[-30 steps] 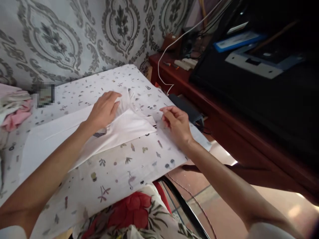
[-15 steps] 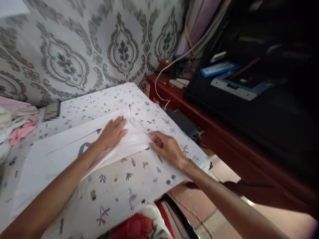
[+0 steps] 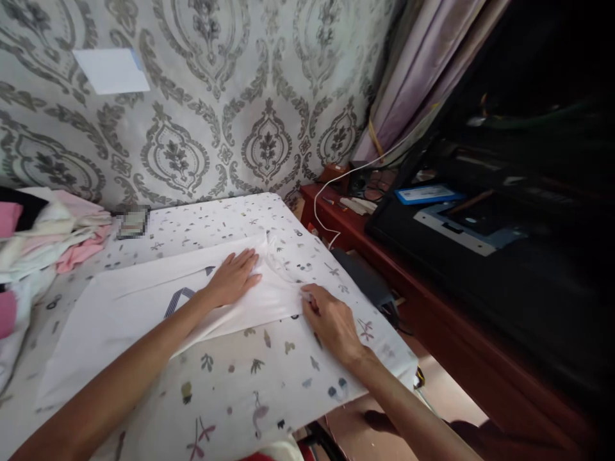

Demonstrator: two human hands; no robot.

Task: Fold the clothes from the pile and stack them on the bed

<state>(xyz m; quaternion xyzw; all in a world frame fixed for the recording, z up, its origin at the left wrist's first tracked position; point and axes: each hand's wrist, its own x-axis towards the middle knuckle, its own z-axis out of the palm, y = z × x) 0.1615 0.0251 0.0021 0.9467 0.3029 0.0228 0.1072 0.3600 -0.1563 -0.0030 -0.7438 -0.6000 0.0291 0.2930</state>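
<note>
The person's left hand [image 3: 235, 280] lies palm down and open, fingers together and pointing away, pressing on the white garment [image 3: 275, 296], its forearm reaching in low across the cloth. The right hand [image 3: 334, 320] is bent inward with curled fingers, gripping the garment's near-right end between thumb and fingers. The garment spreads beneath the left hand and between the 2 hands, its striped trim [image 3: 179, 301] showing just left of the left wrist.
</note>
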